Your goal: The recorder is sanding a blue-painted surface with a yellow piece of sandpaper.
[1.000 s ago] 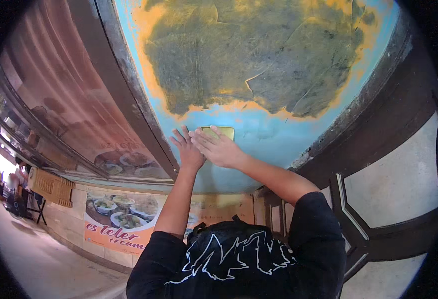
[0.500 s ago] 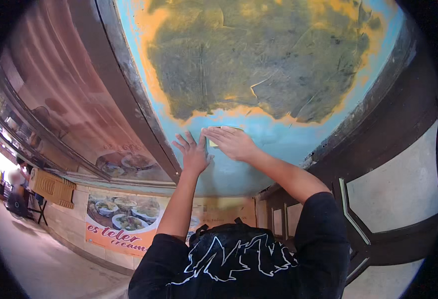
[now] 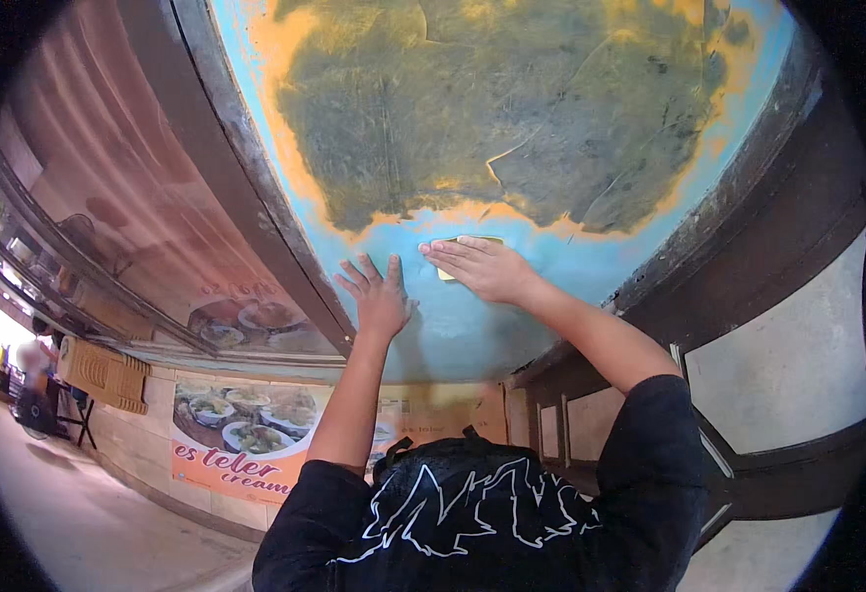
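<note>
- Yellow sheet [image 3: 446, 275]: directly beneath the right grip [image 3: 480, 268], against the blue panel [image 3: 551, 264], its edges showing above and below the fingers.
- The right grip is flat, fingers together, holding the sheet to the panel; the thumb's position cannot be told.
- The left grip [image 3: 382, 299], empty with fingers spread, rests on the panel, left of the sheet and apart from it.
- Work looks partway: above the right grip, a broad dark patch [image 3: 512, 109] with an orange border [image 3: 290, 148] appears already worked.
- Around and below that grip the panel remains blue, so probably unfinished there.
</note>
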